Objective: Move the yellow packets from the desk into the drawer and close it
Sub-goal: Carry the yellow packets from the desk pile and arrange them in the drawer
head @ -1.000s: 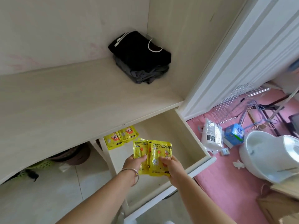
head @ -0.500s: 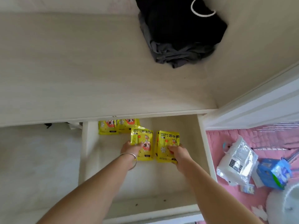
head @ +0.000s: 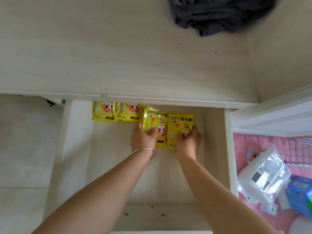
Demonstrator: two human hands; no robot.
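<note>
The white drawer stands pulled out below the pale wooden desk. Two yellow packets lie side by side at its back left, partly under the desk edge. My left hand, with a silver bangle on the wrist, grips a yellow packet low over the drawer floor. Right beside it my right hand grips another yellow packet. Whether the two packets rest on the drawer floor I cannot tell. A further packet edge shows behind the left one.
A dark bundle of clothes lies on the desk at the back right. To the right, on a pink mat, are a clear plastic bag and a blue box. A white door frame borders the drawer's right side.
Both hands have gone forward and down into the drawer with the yellow packets, spreading them side by side near the two at the back. My head has tilted down over the drawer.
</note>
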